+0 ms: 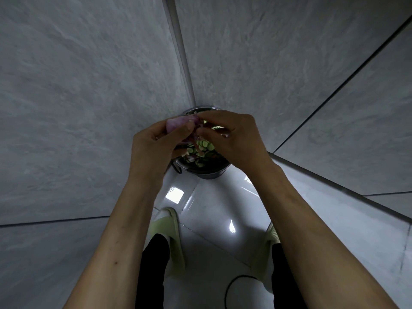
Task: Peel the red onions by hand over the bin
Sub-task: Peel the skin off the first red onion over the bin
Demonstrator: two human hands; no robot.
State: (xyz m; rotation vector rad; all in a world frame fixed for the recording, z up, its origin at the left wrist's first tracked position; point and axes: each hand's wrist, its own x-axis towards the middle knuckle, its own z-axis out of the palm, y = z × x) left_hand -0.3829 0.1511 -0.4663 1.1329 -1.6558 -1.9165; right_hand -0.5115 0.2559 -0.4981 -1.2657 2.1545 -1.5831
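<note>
My left hand (156,141) curls round the onion (178,124), thumb pressed on its pale purple side. My right hand (229,139) sits just beside it, fingertips pinching a strip of skin (197,136) at the onion's end; what the curled fingers hide I cannot tell. Directly below both hands stands the bin (209,172), with green and purple scraps (201,150) inside. Nearer me, my slippers (166,221) rest on glossy floor (214,210).

**Hands met out front**

Reached forward with both bare forearms. Left hand (153,143) curled, thumb pressed along the top of what it gripped. Right hand (231,139) bent inward, fingertips pinched just beside the left thumb.
</note>
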